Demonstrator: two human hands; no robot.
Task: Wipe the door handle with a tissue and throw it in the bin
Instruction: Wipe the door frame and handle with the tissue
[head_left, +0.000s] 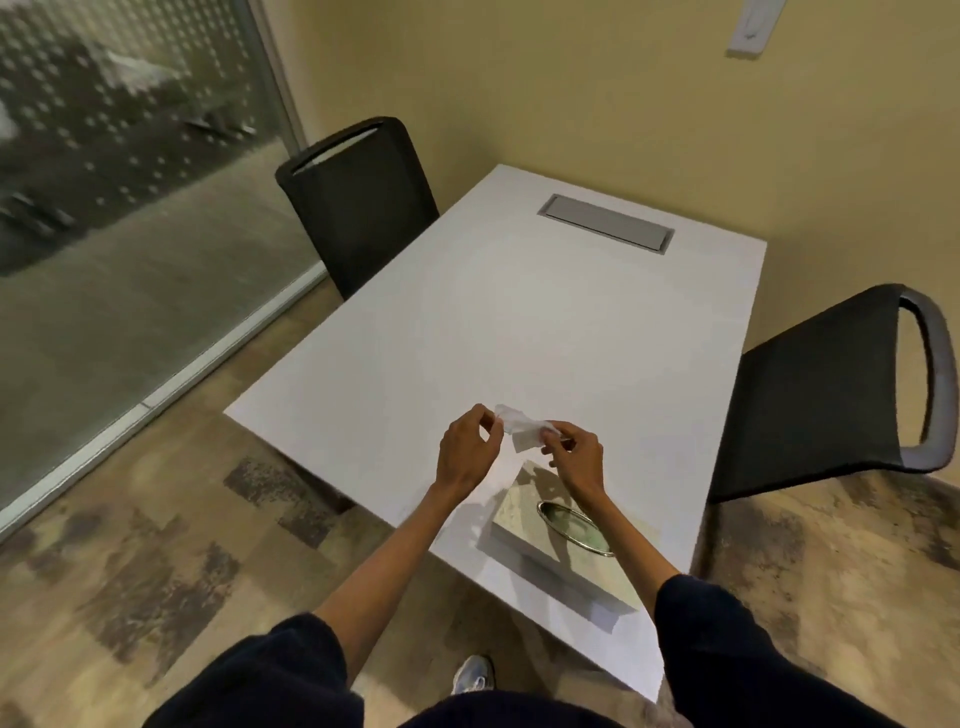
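Note:
A small white tissue (521, 427) is stretched between both of my hands above the white table (467, 322). My left hand (467, 447) pinches its left end, and my right hand (574, 457) pinches its right end. Just below my right hand sits a beige tissue box (524, 525) with an oval metal-rimmed opening, near the table's front edge. No door handle or bin is in view.
One black chair (358, 202) stands at the table's far left, another black chair (831, 389) at its right. A grey cable hatch (607, 222) is set in the tabletop. A frosted glass wall (119, 171) runs along the left, over patterned carpet.

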